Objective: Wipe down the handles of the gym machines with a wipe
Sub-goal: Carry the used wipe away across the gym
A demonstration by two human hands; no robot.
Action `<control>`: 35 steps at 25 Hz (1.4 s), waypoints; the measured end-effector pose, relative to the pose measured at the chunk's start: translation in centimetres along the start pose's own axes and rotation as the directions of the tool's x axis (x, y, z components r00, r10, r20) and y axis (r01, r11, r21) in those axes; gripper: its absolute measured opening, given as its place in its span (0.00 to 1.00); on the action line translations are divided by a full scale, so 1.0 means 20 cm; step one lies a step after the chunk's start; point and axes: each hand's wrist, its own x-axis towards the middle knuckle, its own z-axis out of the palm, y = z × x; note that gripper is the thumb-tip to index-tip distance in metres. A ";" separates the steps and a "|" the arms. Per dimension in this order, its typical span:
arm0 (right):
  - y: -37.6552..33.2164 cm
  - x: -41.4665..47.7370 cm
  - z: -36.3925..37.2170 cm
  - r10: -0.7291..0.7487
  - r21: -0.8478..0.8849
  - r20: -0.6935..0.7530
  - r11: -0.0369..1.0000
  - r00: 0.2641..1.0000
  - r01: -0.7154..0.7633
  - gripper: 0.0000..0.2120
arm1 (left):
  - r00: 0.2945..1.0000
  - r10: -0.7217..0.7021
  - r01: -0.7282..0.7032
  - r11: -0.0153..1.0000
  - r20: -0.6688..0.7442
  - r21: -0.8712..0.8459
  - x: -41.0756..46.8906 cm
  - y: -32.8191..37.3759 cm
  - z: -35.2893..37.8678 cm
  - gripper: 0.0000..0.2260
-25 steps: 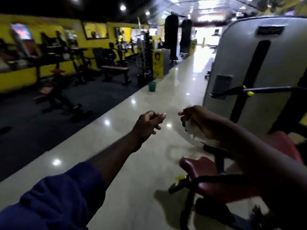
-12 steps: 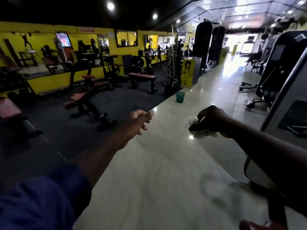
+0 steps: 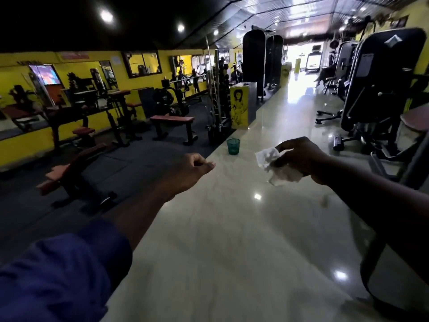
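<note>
**White wipe in the right hand, above the gym floor**

The wipe (image 3: pixel 277 168) is white and crumpled. One flatter corner sticks out to the left, and the rest hangs bunched below the fingers. The right hand (image 3: pixel 299 156) grasps it, with fingers and thumb curled round its upper part. The wipe is in the air over the pale glossy floor (image 3: pixel 232 228) and touches no machine.

The left hand (image 3: pixel 190 170) is stretched forward at about the same height, well apart from the wipe. Its fingers are clenched into the palm, with the thumb lying on top, and it holds nothing. A blue sleeve (image 3: pixel 58 270) covers the left upper forearm.

Beyond and between the two hands, a small green basket (image 3: pixel 233 146) stands upright on the pale floor, just beside the edge of the dark mat (image 3: pixel 139 163). What is inside it cannot be seen from here.

Further back, a yellow box (image 3: pixel 239 105) shows a dark drawing of a figure on its front, with no words that I can read. On the yellow wall (image 3: pixel 14 77) there is a reddish sign (image 3: pixel 75 55), and the tall black machine (image 3: pixel 380 84) on the right carries a pale label. Both are too blurred to read.

A red padded bench (image 3: pixel 173 120) stands on the mat to the left. Two dark punching bags (image 3: pixel 253 59) hang behind the yellow box.
</note>
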 end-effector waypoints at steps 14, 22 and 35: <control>-0.12 2.49 0.25 0.046 0.155 0.039 0.986 0.998 -0.052 0.09 | 0.999 0.049 -0.049 0.998 -0.010 -0.033 2.57 -0.53 0.15 0.16; -0.06 3.95 0.23 0.009 -0.054 -0.065 0.998 0.998 -0.013 0.06 | 0.978 0.143 -0.170 0.968 0.149 0.184 4.15 -0.61 0.39 0.14; -0.07 6.53 0.44 -0.033 -0.080 -0.022 0.996 0.999 0.031 0.07 | 0.999 0.038 -0.041 0.995 0.032 0.089 6.51 -1.20 0.64 0.12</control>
